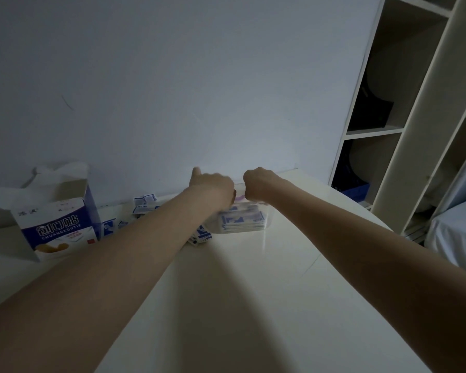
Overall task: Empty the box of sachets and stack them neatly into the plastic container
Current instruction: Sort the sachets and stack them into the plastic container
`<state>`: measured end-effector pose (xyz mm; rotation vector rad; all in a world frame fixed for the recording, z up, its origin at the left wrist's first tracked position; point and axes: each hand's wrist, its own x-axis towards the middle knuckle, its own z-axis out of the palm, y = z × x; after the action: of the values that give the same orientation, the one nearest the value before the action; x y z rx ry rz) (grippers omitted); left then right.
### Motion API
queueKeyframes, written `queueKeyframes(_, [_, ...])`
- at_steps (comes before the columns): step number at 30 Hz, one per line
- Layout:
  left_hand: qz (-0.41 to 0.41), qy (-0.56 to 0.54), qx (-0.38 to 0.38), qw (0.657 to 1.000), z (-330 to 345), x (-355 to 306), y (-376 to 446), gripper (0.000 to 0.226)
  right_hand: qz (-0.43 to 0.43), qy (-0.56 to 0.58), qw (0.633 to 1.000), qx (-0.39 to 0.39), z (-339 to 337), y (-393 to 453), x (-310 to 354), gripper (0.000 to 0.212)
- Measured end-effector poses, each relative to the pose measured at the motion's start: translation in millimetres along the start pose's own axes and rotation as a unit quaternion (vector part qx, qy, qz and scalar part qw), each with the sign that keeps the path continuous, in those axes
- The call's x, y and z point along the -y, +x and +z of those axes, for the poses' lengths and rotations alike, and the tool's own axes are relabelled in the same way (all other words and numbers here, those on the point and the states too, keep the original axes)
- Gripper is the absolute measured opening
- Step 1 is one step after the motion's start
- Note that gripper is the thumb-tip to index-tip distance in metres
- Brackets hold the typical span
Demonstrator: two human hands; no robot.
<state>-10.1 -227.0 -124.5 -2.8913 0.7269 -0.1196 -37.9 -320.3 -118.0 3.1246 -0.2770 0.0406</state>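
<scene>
While both hands [213, 188] [258, 184] hover w/ grip unclear, sachets [241, 220] lie flat, lengthwise L-R in container [267, 224]

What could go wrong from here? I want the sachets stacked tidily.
Both hands, left hand and right hand, crowd over the small plastic container, so a nudge might slide it or upset the stack inside. Loose sachets lie beside the left forearm, which could sweep them about.
</scene>
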Motion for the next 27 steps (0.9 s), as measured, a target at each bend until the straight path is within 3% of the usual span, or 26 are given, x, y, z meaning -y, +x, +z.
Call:
queueKeyframes(3, [0.02, 0.005, -0.157, 0.987, -11.8, 19.4, -9.1, 0.023, -0.027, 0.047, 0.993, -0.104, -16.8, -7.6, 6.8, 0.007])
queueKeyframes(5, [0.013, -0.025, -0.185, 0.982, -12.3, 38.6, -15.0, 0.026, -0.061, 0.114, 0.979, -0.156, -22.5, -13.0, 19.7, 0.015])
queueKeyframes(8, [-0.003, -0.078, -0.113, 0.991, 5.2, 73.0, -28.5, 0.023, -0.128, 0.183, 0.967, -0.121, -13.9, -29.7, 51.2, 0.022])
queueKeyframes(11, [0.027, -0.107, 0.037, 0.993, 34.1, 96.8, -46.9, 0.03, -0.168, 0.123, 0.977, -0.042, 10.1, -45.5, 77.3, 0.028])
queueKeyframes(13, [0.042, -0.109, 0.072, 0.991, 50.5, 104.4, -58.5, 0.035, -0.185, 0.061, 0.981, 0.006, 29.4, -50.6, 85.4, 0.034])
queueKeyframes(18, [0.035, -0.186, 0.01, 0.982, 67.8, 112.6, -71.6, 0.025, -0.175, 0.03, 0.984, -0.002, 60.8, -54.6, 86.4, 0.042])
queueKeyframes(24, [0.042, -0.223, 0.023, 0.974, 69.3, 110.3, -74.2, 0.034, -0.186, 0.165, 0.968, -0.016, 68.9, -60.3, 62.8, 0.035])
queueKeyframes(27, [0.041, -0.232, 0.034, 0.971, 67.3, 111.5, -75.0, 0.023, -0.157, 0.2, 0.967, -0.031, 66.7, -60.2, 53.3, 0.037])
